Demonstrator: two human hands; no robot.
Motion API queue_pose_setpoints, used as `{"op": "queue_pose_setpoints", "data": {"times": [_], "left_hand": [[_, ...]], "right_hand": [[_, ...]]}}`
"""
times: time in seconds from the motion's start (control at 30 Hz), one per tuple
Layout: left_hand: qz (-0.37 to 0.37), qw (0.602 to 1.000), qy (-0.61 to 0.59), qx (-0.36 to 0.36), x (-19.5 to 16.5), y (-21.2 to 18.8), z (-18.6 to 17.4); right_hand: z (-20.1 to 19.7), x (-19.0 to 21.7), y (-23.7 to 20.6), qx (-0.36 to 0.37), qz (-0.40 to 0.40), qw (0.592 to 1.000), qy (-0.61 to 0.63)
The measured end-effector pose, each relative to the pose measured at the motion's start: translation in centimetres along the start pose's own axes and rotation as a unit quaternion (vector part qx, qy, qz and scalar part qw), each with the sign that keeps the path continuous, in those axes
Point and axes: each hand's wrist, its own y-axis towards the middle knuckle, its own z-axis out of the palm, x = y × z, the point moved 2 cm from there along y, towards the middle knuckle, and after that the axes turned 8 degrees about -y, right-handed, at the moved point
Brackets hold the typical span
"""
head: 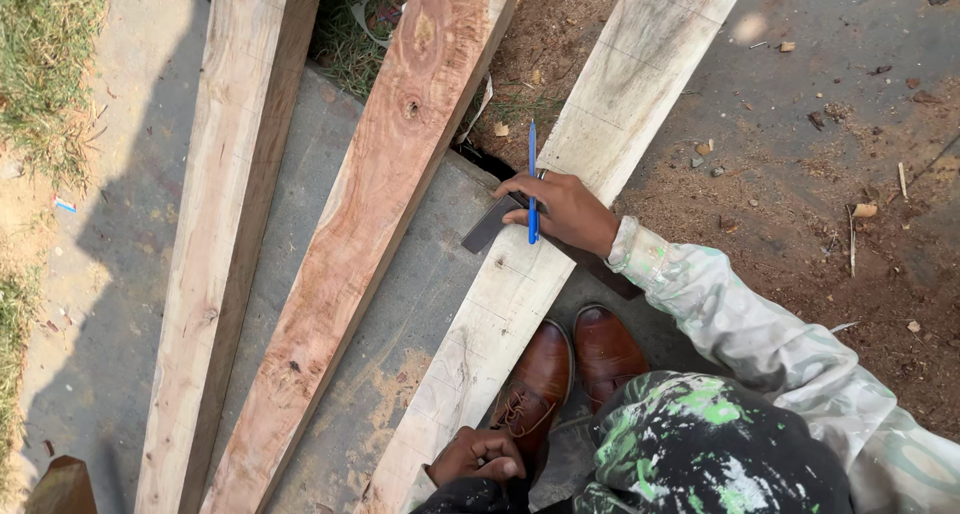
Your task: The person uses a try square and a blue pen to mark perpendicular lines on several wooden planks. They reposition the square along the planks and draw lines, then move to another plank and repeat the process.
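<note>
Right hand (pixel 563 210) lay on the pale, whitish sawn wooden plank (pixel 560 189), fingers gripping a blue ballpoint pen (pixel 532 179) that pointed up along the board, while the same hand pressed a dark flat metal square (pixel 492 224) against the plank's left edge. Left hand (pixel 478 456) was lower down, curled over the near end of the same plank, fingers bent onto its edge. Two brown leather lace-up shoes (pixel 570 369) stood just right of the plank, between the two hands. Left of it ran a reddish knotted wooden beam (pixel 365 234), and further left a paler square wooden beam (pixel 225 214), all three leaning the same way across a grey concrete slab (pixel 330 154). Paint-spattered light sleeve (pixel 760 324) crossed the lower right, hiding part of the ground. Brown dirt with wood scraps (pixel 830 174) lay right; grass (pixel 45 64) sat at the upper left edge.
</note>
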Motion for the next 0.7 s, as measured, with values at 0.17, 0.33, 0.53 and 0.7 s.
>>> {"op": "queue_pose_setpoints", "data": {"times": [0.17, 0.33, 0.53, 0.7], "left_hand": [[-0.008, 0.982, -0.114, -0.149, 5.8, -4.6, 2.3], [0.042, 0.974, -0.064, -0.215, 4.7, -1.4, 4.6], [0.205, 0.803, 0.276, -0.486, -4.9, -2.1, 0.8], [0.211, 0.591, 0.475, -0.616, -13.9, -6.9, -12.3]], "right_hand": [[0.2, 0.0, -0.5, -0.081, -0.095, 0.992, -0.001], [0.0, -0.2, -0.9, -0.048, -0.057, 0.997, -0.029], [-0.4, 0.8, -0.3, -0.049, -0.053, 0.996, -0.060], [-1.0, 3.0, 0.4, -0.052, -0.054, 0.994, -0.083]]}}
